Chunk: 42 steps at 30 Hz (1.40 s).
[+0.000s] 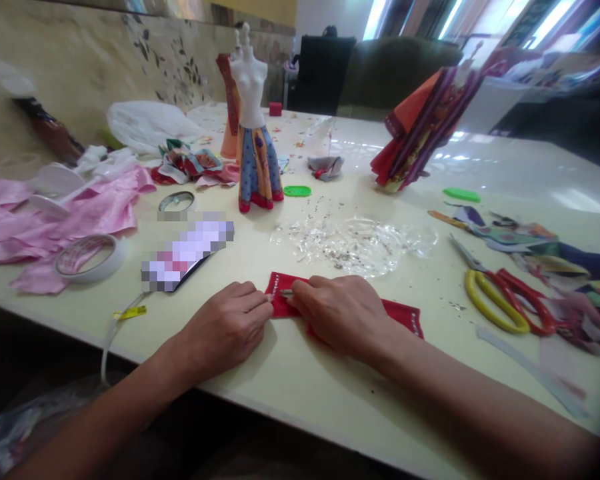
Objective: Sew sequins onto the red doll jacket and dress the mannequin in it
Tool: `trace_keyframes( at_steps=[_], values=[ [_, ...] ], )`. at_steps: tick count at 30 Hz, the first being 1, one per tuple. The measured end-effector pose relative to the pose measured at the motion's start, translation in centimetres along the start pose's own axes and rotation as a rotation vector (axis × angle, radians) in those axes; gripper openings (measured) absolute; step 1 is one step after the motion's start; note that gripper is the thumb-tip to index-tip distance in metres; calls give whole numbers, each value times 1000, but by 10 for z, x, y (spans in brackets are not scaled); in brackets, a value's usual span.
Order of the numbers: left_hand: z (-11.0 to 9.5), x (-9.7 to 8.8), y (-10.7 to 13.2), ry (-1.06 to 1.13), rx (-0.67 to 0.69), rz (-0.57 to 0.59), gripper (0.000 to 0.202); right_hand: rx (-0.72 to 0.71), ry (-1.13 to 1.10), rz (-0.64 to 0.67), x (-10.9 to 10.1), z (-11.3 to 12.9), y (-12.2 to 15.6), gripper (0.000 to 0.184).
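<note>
A small red cloth piece with a sparkly trim lies flat near the front edge of the cream table. My left hand rests on the table with its fingers curled, the fingertips pinching the cloth's left edge. My right hand lies over the middle of the cloth, fingers pressed together on a thin silvery strip at the cloth's left end. Both hands meet at that spot.
A crumpled clear plastic bag with tiny beads lies just behind. Yellow and red scissors and fabric scraps sit right. A white doll mannequin in a skirt stands behind. Tape rolls, pink fabric lie left.
</note>
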<state>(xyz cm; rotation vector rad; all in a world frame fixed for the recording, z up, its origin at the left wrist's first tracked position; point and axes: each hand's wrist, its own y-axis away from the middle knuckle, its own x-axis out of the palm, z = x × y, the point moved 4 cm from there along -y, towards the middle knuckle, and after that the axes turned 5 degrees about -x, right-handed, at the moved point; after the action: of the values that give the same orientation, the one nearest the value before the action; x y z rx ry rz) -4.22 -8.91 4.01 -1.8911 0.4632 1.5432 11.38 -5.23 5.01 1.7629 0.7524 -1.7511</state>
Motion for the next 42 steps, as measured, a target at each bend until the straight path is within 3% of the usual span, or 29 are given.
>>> trace_keyframes(
  at_steps=[9,42],
  values=[
    [4,1,6,136,-50,-51,14,-15,-67,21,7,2,-3,9],
    [4,2,7,131,-20,-81,11,-20,18,49,6,1,-6,10]
  ],
)
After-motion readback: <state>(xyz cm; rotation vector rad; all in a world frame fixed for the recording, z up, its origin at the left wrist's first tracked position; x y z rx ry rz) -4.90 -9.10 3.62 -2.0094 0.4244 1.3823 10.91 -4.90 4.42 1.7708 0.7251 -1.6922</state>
